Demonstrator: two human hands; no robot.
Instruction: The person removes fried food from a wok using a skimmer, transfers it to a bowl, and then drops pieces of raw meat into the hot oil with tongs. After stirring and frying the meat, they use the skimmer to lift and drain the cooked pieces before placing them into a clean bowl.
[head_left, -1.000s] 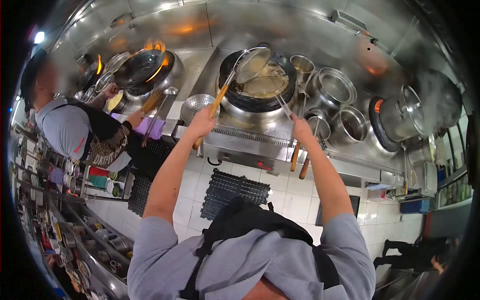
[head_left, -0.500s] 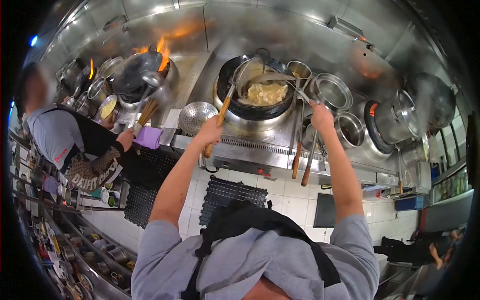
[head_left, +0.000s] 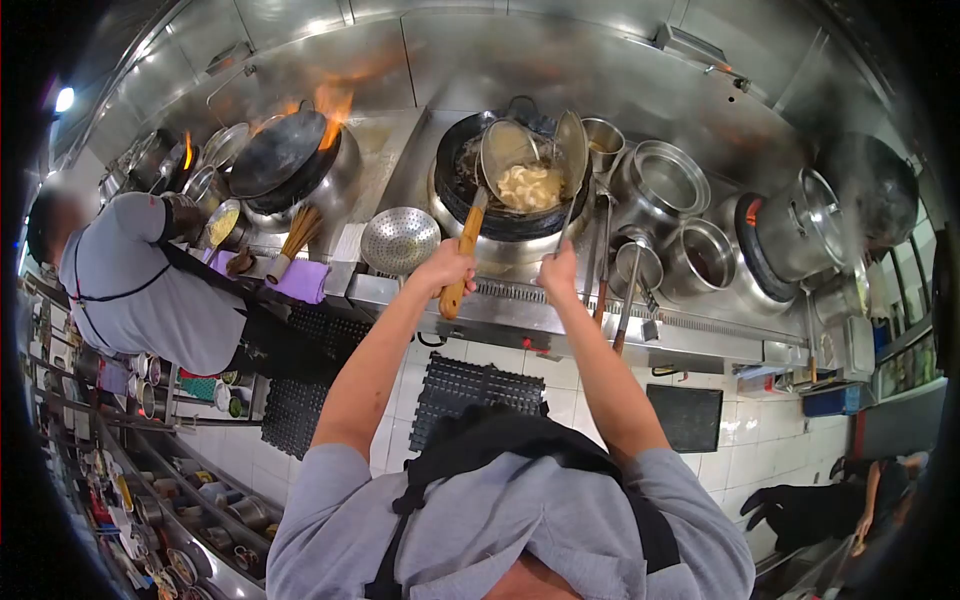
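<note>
My left hand (head_left: 447, 272) is closed around the wooden handle (head_left: 468, 240) of a round strainer (head_left: 508, 143), whose head is over the black wok (head_left: 462, 206) in front of me. Pale, creamy pieces of food (head_left: 530, 187) lie in a heap at the strainer's lower edge, within the wok's rim. My right hand (head_left: 558, 272) grips a thin metal handle. At its far end a round, shallow strainer-like head (head_left: 571, 150) is tipped on edge beside the food. Left of the wok rests a perforated metal strainer (head_left: 400, 240).
Flames (head_left: 333, 105) rise behind a second wok (head_left: 280, 155) at the left, where a co-worker (head_left: 150, 270) stands turned away. Metal pots (head_left: 668, 182) and long-handled tools (head_left: 628, 300) crowd the right side. A bamboo brush (head_left: 298, 230) lies by a purple cloth (head_left: 300, 283).
My right hand has moved left and down, away from the long wooden-ended handles. The round head now stands right of the food. The co-worker has turned and leaned towards the far left.
</note>
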